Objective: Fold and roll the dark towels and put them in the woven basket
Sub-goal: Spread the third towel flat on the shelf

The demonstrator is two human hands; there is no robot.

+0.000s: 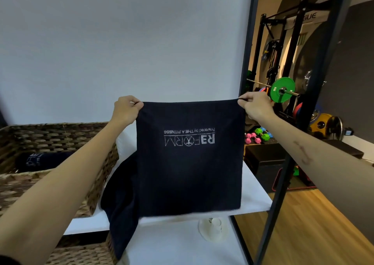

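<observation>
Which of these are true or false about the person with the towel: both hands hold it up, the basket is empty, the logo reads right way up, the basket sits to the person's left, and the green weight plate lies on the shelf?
1. Both hands hold the towel up. True: the left hand and right hand each pinch a top corner of the towel.
2. The basket is empty. False: the basket already holds a dark towel.
3. The logo reads right way up. False: the logo appears upside down.
4. The basket sits to the person's left. True.
5. The green weight plate lies on the shelf. False: the green weight plate is on a barbell in the gym area behind.
</observation>
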